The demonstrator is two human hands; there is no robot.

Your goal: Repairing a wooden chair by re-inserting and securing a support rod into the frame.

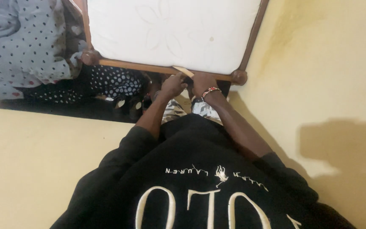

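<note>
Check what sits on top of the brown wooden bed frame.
A white quilted mattress lies on the brown wooden bed frame. A thin pale wooden strip rests on the near rail, where the left hand and right hand meet it. The slats beneath the mattress are covered.

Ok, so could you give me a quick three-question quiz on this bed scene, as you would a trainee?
1. True or false: the mattress inside the wooden bed frame is dark blue.
2. Which wrist wears the beaded bracelet? A) left B) right
3. Fill in: the pale fabric beside the bed is patterned with ___.

Key: 1 false, it is white. 2 B, by the right hand. 3 dots.
</note>
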